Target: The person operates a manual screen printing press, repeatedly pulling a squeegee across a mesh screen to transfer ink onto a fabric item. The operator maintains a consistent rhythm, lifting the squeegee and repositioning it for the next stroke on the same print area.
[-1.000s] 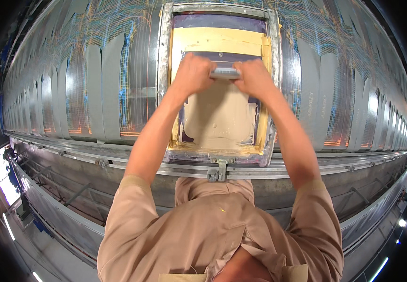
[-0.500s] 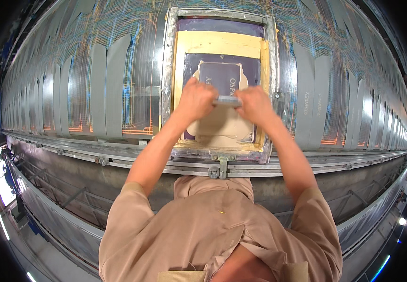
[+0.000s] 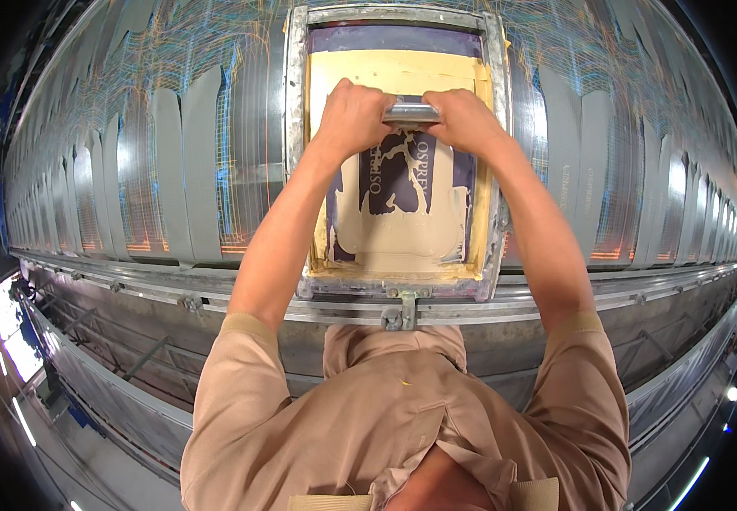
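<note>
Both hands grip a squeegee [image 3: 412, 113] with a metallic grey bar, near the far end of a screen-printing frame [image 3: 297, 102]. My left hand [image 3: 352, 121] is closed round its left end, my right hand [image 3: 464, 123] round its right end. Fingers hide both ends of the bar. Beige ink [image 3: 398, 238] lies thick on the near half of the mesh, with ragged streaks running up over the dark stencil area [image 3: 394, 192]. Yellow tape [image 3: 385, 70] borders the mesh inside the frame.
Grey cut fabric pieces [image 3: 202, 162] lie in rows on the long printing table, left and right of the frame. A metal rail [image 3: 215, 292] runs along the table's near edge, with a clamp bracket [image 3: 407, 308] at the frame's near side. Blue and orange lines mark the table.
Both hands have moved the squeegee away from me, from mid-screen toward the far end. Ragged ink now covers part of the stencil area that was dark before. The frame appears slightly shifted in view.
</note>
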The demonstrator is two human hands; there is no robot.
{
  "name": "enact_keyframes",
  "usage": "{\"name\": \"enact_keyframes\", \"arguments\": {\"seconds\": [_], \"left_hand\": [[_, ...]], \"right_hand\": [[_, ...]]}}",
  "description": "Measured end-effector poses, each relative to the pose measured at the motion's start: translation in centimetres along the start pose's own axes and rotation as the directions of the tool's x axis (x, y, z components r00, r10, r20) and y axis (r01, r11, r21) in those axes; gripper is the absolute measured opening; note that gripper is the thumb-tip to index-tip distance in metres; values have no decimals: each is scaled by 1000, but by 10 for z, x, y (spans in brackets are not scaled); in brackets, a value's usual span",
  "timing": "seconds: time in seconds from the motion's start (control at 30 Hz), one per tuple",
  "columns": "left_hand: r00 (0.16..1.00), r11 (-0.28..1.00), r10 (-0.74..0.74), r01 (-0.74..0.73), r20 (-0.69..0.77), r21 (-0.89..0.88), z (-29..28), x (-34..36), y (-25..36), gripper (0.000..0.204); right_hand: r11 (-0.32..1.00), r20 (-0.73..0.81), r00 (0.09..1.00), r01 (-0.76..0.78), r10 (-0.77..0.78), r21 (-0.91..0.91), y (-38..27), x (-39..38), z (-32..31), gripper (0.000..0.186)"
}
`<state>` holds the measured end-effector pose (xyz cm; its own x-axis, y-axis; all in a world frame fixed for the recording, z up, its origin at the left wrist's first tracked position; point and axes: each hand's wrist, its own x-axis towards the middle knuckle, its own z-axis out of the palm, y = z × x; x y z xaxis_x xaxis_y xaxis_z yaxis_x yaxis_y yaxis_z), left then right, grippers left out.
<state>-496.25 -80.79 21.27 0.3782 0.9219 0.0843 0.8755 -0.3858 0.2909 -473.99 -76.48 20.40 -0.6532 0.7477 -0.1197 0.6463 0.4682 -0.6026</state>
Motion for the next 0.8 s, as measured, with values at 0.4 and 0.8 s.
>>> {"name": "enact_keyframes", "arguments": {"seconds": [0.4,0.8], "left_hand": [[999,998,-52,52,10,-23,1,-163,100,24],[990,983,-137,137,11,-119,-8,-173,99,26]], "right_hand": [[975,-57,996,-61,75,215,-70,-152,30,43],[778,-505,592,-463,629,425,64,-145,32,36]]}}
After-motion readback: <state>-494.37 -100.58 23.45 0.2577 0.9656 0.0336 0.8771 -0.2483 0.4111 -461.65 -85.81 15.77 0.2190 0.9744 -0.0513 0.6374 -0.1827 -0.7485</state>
